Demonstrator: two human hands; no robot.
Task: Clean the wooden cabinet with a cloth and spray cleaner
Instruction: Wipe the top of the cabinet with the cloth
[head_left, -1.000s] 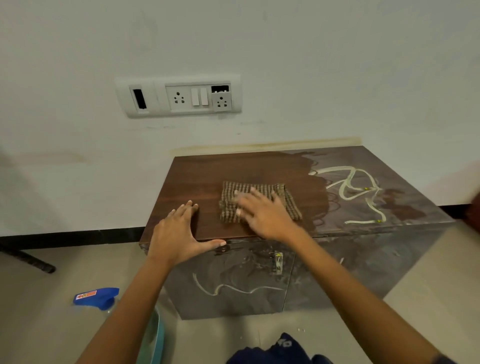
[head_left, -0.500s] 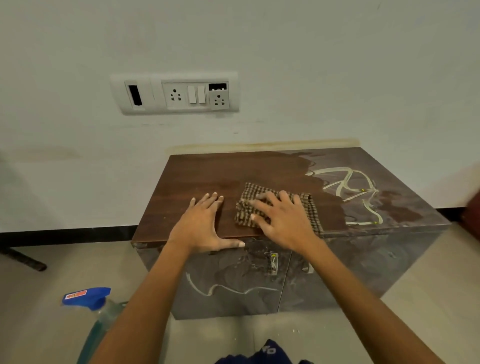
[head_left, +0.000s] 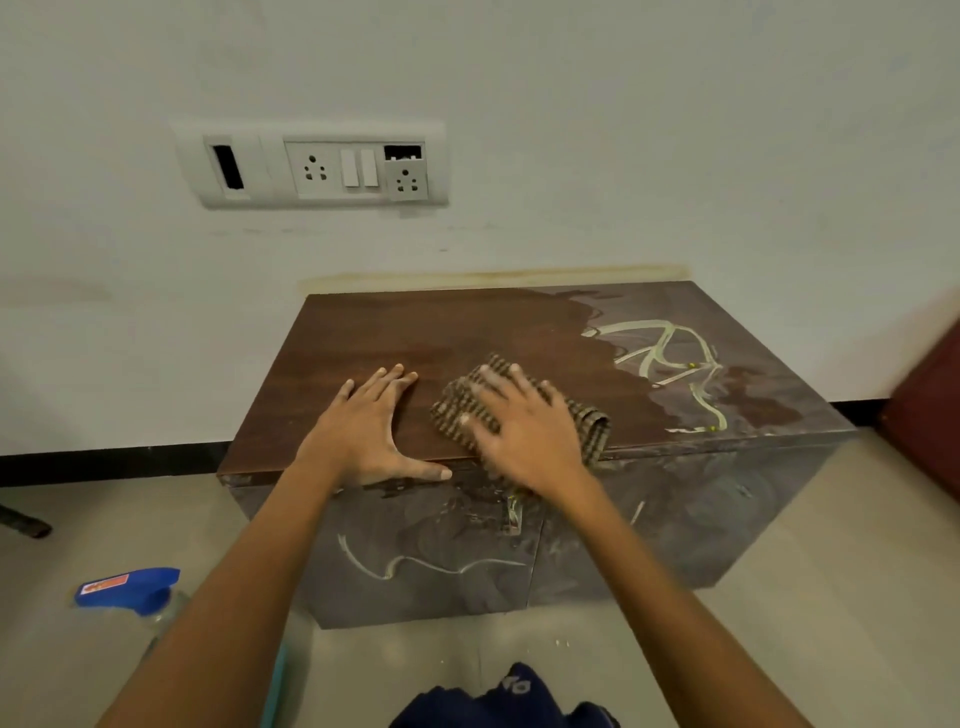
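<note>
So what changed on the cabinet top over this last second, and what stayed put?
The right hand slid the brown checked cloth from the middle of the brown wooden cabinet top rightward and toward the front edge, turning it askew. The left hand shifted right along that edge with it, flat on the wood. Nothing was picked up or released. The pale scribbles and dusty right part look unchanged.
</note>
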